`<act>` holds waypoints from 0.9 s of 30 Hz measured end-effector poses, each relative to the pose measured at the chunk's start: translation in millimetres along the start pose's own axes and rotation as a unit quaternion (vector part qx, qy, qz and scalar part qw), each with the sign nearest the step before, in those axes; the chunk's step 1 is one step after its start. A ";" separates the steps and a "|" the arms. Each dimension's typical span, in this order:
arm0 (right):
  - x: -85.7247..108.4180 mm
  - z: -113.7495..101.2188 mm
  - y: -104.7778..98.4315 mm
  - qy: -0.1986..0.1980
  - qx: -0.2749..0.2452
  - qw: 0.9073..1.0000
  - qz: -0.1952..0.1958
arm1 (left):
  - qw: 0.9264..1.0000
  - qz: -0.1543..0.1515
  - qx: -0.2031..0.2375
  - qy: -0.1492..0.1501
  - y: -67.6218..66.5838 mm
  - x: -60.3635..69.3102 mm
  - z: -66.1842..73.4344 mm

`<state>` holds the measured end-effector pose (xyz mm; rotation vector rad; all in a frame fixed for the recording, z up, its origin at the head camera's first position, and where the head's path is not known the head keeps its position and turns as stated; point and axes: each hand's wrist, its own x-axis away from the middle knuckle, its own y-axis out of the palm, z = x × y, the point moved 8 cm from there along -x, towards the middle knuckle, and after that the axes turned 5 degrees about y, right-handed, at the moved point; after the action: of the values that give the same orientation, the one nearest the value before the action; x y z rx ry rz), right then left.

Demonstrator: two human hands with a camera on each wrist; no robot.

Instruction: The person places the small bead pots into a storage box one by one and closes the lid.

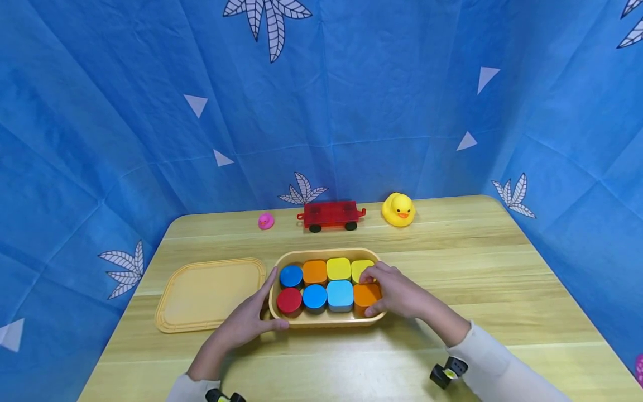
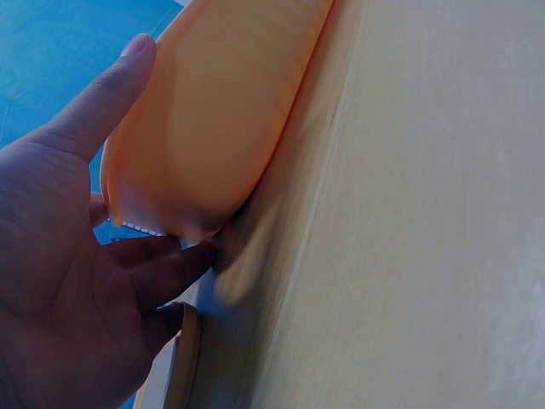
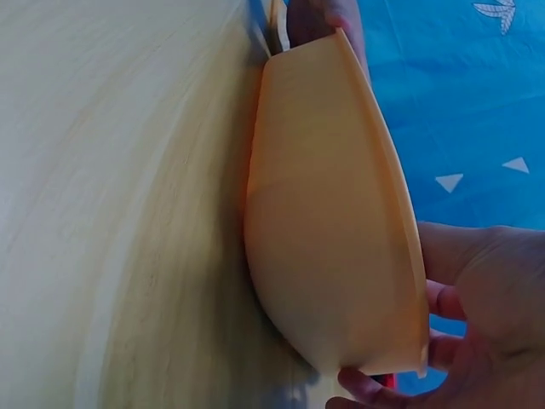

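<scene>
A yellow-orange plastic box (image 1: 321,322) stands on the table, holding several round and rounded-square blocks. My left hand (image 1: 247,318) holds the box's left end, thumb along the near side. In the left wrist view, that hand's fingers bend against the end wall (image 2: 170,183). At the box's right end, my right hand (image 1: 399,290) reaches over the rim, thumb and index finger either side of an orange block (image 1: 365,295). Next to it are a light blue block (image 1: 340,296) and a yellow block (image 1: 359,268). In the right wrist view, the box wall (image 3: 332,213) hides the fingertips inside.
A flat yellow-orange lid (image 1: 211,293) lies left of the box. Along the back edge stand a small pink duck (image 1: 266,221), a red toy wagon (image 1: 330,215) and a yellow duck (image 1: 399,210). A blue curtain (image 1: 321,111) hangs behind the wooden table (image 1: 477,251).
</scene>
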<state>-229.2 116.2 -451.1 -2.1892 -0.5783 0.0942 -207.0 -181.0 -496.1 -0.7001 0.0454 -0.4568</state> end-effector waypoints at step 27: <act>8.3 4.6 -2.4 0.022 -0.016 0.998 0.051 | 1.000 -0.002 -0.003 0.002 -0.9 -0.3 1.5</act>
<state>-223.9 124.4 -451.1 -2.2455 -0.4462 0.0917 -207.3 -180.6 -494.4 -0.7051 0.0498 -0.4622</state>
